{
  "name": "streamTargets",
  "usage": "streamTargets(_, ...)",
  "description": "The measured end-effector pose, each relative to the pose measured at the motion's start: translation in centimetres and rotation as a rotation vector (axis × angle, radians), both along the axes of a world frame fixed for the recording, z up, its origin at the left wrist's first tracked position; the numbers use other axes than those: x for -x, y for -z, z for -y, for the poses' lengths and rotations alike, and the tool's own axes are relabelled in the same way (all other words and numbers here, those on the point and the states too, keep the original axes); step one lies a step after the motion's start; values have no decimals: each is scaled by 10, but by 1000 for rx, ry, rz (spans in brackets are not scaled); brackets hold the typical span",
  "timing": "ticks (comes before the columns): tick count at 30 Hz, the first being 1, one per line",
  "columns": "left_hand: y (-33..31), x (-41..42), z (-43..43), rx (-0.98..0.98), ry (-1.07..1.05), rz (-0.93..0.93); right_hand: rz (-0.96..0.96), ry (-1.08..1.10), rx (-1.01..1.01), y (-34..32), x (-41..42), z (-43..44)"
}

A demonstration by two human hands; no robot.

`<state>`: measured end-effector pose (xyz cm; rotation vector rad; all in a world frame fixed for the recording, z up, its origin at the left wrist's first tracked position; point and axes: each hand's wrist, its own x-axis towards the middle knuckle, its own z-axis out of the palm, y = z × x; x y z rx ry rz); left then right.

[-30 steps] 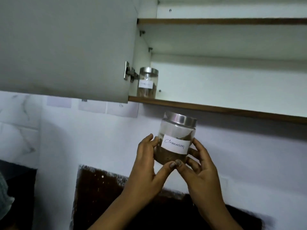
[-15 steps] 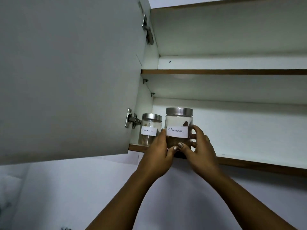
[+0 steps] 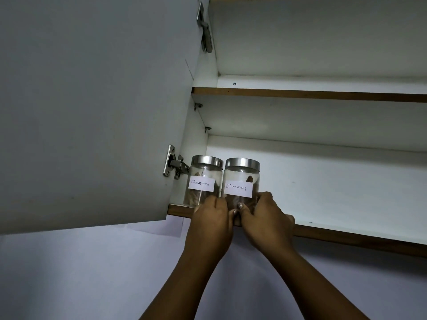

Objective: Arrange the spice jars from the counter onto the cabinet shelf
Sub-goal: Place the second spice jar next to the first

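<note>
Jar (image 3: 241,179), glass with a steel lid and a "Cinnamon" label, stood upright at the shelf's (image 3: 346,239) front left, its base hidden by the hands, so whether it sat fully on the shelf could not be told. Both grips were clamped on its lower part: the right hand (image 3: 265,218) wrapped its right side, the left hand (image 3: 211,225) curled at its left, and the thumbs met on its front. The other jar (image 3: 203,179) stood further left on the shelf, just beside it, their lids almost touching.

The likeliest slip was a release with the base overhanging the shelf's front edge, which would tip the jar outward. A push further left could knock glass on glass and shove the other jar into the hinge (image 3: 175,166) at the shelf's left end. Left fingers could also get pinched between the two jars.
</note>
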<state>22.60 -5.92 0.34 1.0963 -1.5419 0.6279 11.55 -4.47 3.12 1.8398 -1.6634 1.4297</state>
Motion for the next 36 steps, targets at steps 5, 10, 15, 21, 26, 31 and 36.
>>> streamTargets(5, -1, 4, 1, 22, -34, -10, -44, 82, -15, -1, -6, -1)
streamTargets(10, -1, 6, -2, 7, -44, -7, -54, 81, -34, 3, -8, -3)
streamTargets(15, 2, 5, -13, -123, -24, 39, -140, 131, -32, 16, -6, -4)
streamTargets(21, 33, 6, -45, -258, 4, 164, -426, 159, 32, 75, -3, -19)
streamTargets(26, 169, 7, -77, -519, -18, 384, -540, -46, -264, 193, 5, -44)
streamTargets(31, 328, -7, -115, -958, 82, 410, -581, -150, -665, 353, 16, -93)
streamTargets(36, 428, -17, -141, -1225, 140, 297, -567, -215, -870, 452, 12, -127)
